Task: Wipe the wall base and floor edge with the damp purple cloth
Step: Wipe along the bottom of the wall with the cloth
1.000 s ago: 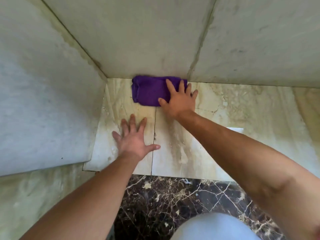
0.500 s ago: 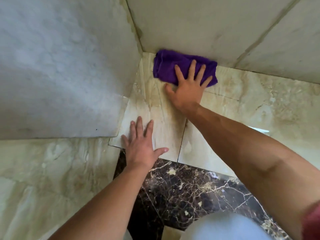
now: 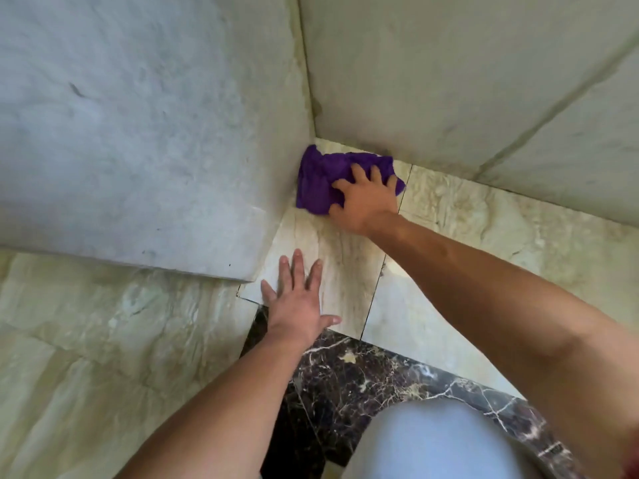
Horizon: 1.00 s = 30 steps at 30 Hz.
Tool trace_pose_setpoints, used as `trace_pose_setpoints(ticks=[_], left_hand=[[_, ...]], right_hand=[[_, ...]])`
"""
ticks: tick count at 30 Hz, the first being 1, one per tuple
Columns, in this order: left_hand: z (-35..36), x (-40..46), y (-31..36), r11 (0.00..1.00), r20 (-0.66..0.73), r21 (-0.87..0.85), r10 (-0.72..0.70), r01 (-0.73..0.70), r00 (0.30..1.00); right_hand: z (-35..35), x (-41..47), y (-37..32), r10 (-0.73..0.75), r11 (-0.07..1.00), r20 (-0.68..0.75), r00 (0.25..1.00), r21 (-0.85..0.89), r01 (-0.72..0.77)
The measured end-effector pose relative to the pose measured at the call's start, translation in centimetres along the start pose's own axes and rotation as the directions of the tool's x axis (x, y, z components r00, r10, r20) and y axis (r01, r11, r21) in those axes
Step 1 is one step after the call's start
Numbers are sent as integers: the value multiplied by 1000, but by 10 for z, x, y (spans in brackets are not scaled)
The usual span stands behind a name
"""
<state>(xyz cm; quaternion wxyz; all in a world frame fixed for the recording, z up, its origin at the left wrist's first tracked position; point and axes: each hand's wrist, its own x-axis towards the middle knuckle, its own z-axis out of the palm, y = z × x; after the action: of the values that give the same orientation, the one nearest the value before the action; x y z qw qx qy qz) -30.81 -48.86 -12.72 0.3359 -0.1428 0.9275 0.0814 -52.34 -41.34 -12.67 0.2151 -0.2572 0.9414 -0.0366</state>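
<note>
Pressing the purple cloth point(image 3: 320, 179) into the floor corner where the walls meet, the right hand point(image 3: 363, 198) is lying spread on it; soft and bunching, it seemingly handles best under a flat palm. The left hand point(image 3: 297, 305) is resting flat, holding nothing.

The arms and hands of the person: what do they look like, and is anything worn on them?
Both forearms are bare, with no sleeve in view. The left hand and the right hand wear no gloves, and no ring, watch or bracelet shows on either. The nails look short and unpainted. At the lower right edge of the picture there is a small patch of reddish cloth, perhaps a sleeve; I cannot tell.
</note>
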Motion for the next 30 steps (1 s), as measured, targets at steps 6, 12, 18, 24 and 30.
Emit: trace_pose_setpoints(ticks=[6, 12, 18, 24, 30], left_hand=[[4, 3, -1, 1000, -26, 8, 7, -7, 1000], [14, 7, -5, 999, -72, -42, 29, -32, 997], [13, 6, -3, 999, -27, 22, 29, -29, 999], [5, 3, -1, 1000, 2, 17, 15, -15, 1000], [16, 6, -7, 1000, -28, 16, 26, -25, 999]], right_hand=[[11, 22, -26, 149, 974, -56, 987, 184, -136], [32, 56, -79, 320, 923, -230, 919, 293, -248], [33, 49, -40, 0, 949, -365, 931, 292, 115], [12, 32, -12, -396, 899, -143, 907, 141, 415], [6, 56, -9, -151, 976, -282, 948, 111, 188]])
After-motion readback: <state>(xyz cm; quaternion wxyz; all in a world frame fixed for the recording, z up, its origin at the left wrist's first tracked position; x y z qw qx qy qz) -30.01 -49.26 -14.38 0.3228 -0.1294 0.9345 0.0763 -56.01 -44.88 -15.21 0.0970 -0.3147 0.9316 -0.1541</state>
